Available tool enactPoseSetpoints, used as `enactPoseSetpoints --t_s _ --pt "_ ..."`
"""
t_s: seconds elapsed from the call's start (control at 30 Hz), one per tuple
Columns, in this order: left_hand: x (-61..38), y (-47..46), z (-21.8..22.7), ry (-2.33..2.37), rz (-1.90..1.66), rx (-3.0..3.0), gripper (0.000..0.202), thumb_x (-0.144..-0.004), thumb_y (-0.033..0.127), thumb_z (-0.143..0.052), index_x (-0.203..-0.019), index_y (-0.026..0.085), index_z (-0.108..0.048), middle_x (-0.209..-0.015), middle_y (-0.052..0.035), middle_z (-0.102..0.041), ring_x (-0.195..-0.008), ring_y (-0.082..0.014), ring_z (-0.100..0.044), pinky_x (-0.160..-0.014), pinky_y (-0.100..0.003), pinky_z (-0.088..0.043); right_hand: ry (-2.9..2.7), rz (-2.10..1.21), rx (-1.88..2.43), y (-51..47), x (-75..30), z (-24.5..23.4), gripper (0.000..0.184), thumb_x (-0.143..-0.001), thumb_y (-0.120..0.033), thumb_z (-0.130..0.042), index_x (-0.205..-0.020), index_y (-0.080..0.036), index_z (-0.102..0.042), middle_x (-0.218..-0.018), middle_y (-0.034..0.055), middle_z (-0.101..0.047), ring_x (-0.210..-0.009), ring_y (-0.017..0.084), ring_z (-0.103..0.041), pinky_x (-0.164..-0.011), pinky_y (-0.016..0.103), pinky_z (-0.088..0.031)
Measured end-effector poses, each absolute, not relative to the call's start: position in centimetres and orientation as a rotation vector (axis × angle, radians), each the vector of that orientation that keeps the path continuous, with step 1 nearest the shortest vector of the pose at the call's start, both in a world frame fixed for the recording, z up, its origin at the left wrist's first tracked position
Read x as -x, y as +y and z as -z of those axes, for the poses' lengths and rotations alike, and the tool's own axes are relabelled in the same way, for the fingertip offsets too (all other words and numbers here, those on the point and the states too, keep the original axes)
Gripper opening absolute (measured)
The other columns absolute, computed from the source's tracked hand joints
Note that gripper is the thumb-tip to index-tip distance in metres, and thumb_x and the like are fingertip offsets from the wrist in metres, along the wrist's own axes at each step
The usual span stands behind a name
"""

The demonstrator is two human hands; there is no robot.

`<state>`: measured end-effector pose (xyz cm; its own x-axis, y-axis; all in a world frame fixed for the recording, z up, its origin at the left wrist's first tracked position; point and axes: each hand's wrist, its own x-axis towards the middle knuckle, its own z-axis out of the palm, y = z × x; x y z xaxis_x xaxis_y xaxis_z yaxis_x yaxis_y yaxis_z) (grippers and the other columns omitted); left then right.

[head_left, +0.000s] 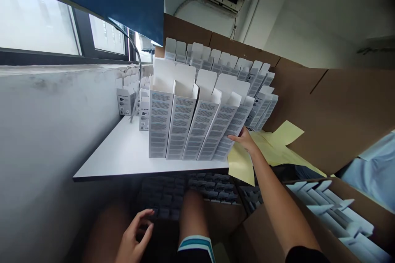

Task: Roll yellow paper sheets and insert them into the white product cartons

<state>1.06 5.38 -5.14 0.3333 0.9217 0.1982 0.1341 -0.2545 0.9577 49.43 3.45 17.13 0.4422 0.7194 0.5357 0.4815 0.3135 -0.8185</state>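
A front row of several tall white cartons [191, 127] with grey printed sides and open top flaps stands on a white table [123, 152]. My right hand [245, 139] reaches up to the right end of that row, its fingers touching the last leaning carton. My left hand [134, 236] hangs low under the table edge, fingers loosely curled and apart, over a box of dark grey parts [185, 193]. Nothing shows in it.
More open white cartons [216, 63] fill the back of the table against brown cardboard walls [324, 107]. Yellow paper sheets [271, 144] lie at the right. A cardboard box of flat white cartons [333, 209] sits lower right. A white wall and window run along the left.
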Motion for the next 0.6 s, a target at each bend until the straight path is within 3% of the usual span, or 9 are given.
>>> enactPoseSetpoints --t_s 0.37,0.5,0.6 --pt "-0.9 5.3 3.0 0.908 -1.158 -1.682 0.034 -0.084 0.049 -0.066 -0.103 0.021 -0.073 -0.098 -0.0094 -0.077 -0.076 -0.023 -0.073 -0.064 -0.031 -0.062 -1.147 -0.2 1.304 3.1 -48.6 -13.9 0.081 -0.055 -0.048 -0.092 -0.122 -0.028 -0.053 -0.128 0.0101 -0.067 -0.121 0.034 -0.062 -0.111 0.057 -0.045" --pt "-0.4 6.6 0.7 0.907 -1.315 -1.761 0.025 -0.09 0.039 -0.062 -0.106 0.021 -0.069 -0.098 -0.0085 -0.072 -0.078 -0.0206 -0.07 -0.068 -0.031 -0.06 -1.044 -0.113 1.264 2.4 -47.9 -13.1 0.097 -0.055 -0.051 -0.09 -0.139 -0.038 -0.043 -0.139 0.0142 -0.059 -0.132 0.039 -0.055 -0.11 0.062 -0.043" --pt "-0.4 9.4 -1.8 0.902 -1.523 -1.808 0.019 -0.092 0.032 -0.059 -0.108 0.021 -0.063 -0.104 -0.0081 -0.067 -0.081 -0.0188 -0.068 -0.067 -0.03 -0.058 -0.88 0.169 1.13 0.7 -45.7 -13.9 0.085 -0.066 -0.049 -0.085 -0.141 -0.046 -0.043 -0.138 0.0161 -0.059 -0.135 0.039 -0.053 -0.109 0.068 -0.04"
